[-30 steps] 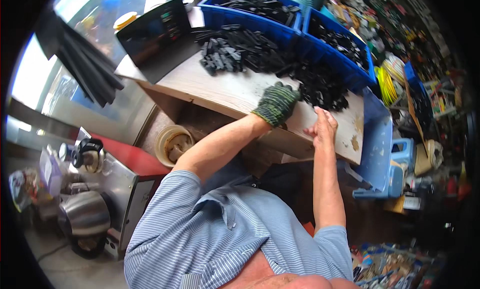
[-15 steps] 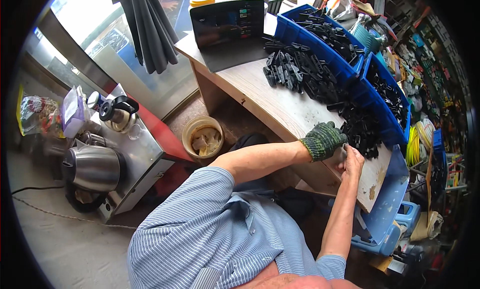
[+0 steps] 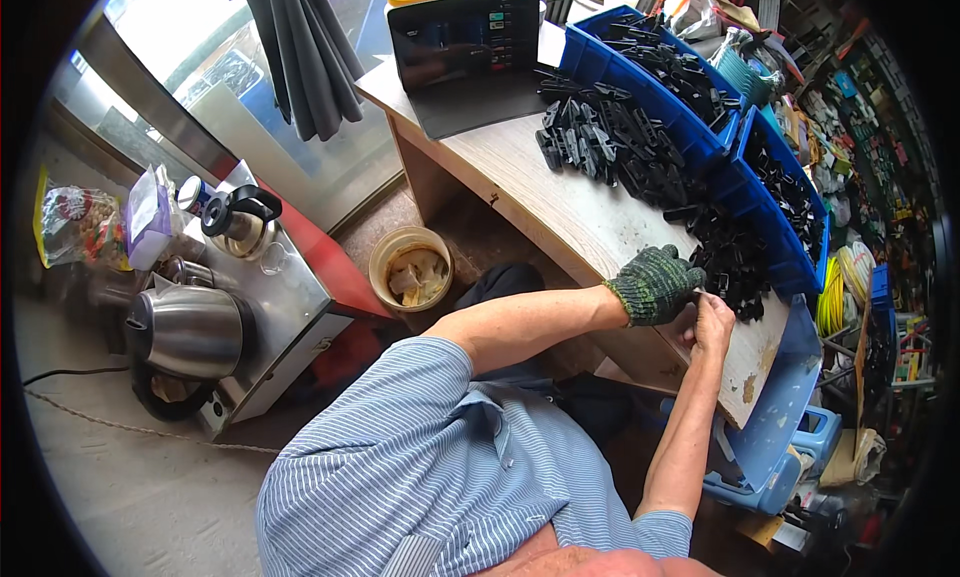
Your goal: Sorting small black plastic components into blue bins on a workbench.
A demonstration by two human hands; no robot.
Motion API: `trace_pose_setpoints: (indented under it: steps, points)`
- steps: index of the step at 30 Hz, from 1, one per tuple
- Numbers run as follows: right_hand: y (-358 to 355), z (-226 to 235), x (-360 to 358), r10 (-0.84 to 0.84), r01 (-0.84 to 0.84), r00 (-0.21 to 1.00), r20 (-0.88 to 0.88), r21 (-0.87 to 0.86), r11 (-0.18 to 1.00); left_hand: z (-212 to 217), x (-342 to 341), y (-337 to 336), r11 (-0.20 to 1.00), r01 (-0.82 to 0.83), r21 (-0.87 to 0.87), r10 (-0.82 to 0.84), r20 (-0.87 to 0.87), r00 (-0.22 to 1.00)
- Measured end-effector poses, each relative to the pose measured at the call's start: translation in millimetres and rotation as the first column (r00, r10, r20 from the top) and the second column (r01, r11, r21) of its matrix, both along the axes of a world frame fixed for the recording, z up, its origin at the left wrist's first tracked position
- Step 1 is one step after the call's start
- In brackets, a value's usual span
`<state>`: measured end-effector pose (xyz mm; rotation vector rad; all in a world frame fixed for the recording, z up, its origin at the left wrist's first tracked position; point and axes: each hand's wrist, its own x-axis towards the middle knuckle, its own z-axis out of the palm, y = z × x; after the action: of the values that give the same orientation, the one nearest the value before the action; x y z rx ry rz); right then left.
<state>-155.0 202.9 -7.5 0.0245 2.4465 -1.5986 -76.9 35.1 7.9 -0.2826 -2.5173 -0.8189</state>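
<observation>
My left hand [image 3: 655,285] wears a dark green knitted glove and is closed, its fingertips meeting those of my right hand [image 3: 711,325] over the near edge of the wooden table [image 3: 585,222]. My bare right hand pinches at something small and pale between the two hands, too small to name. Just beyond my fingers lies a heap of small black pieces [image 3: 735,262], perhaps plastic clips. A larger pile of longer black clip-like pieces [image 3: 610,137] spreads farther up the table.
Two blue bins [image 3: 650,87] with black pieces line the table's far side. A tablet in a dark case [image 3: 465,62] stands at the far left end. On the floor is a bucket [image 3: 380,267]. A steel kettle [image 3: 190,327] sits on a cabinet at left; a blue stool [image 3: 815,437] stands at right.
The view has shifted slightly, so the table and bins sit a little farther right. My hands stay together at the table edge, with only a small shift of the fingers.
</observation>
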Motion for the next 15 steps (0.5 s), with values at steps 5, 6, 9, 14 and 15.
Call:
trace_pose_setpoints:
  steps: [5,6,9,14,15]
  points:
    - [2.2,0.2,9.5,-0.058,0.05,0.998,-0.035,-0.206,0.977,-2.4,-2.6,0.8,0.99,0.004,0.141,-0.016,0.08,0.997]
    - [3.3,2.8,12.0,-0.04,0.027,0.998,-0.057,-0.209,0.977,-4.1,-4.6,2.5,0.99,0.002,0.142,-0.014,0.08,0.997]
    - [8.1,0.3,13.0,-0.02,-0.002,0.995,-0.096,-0.229,0.973,-4.3,-5.0,9.6,0.973,-0.056,0.222,0.028,0.128,0.991]
    - [5.4,-0.4,16.7,-0.045,0.011,0.992,-0.119,-0.275,0.961,-2.5,-1.0,15.7,0.954,-0.033,0.297,-0.025,0.191,0.981]
    - [6.1,-0.7,17.0,-0.051,0.009,0.989,-0.138,-0.285,0.958,-3.0,-1.3,18.2,0.954,-0.033,0.297,-0.026,0.192,0.981]
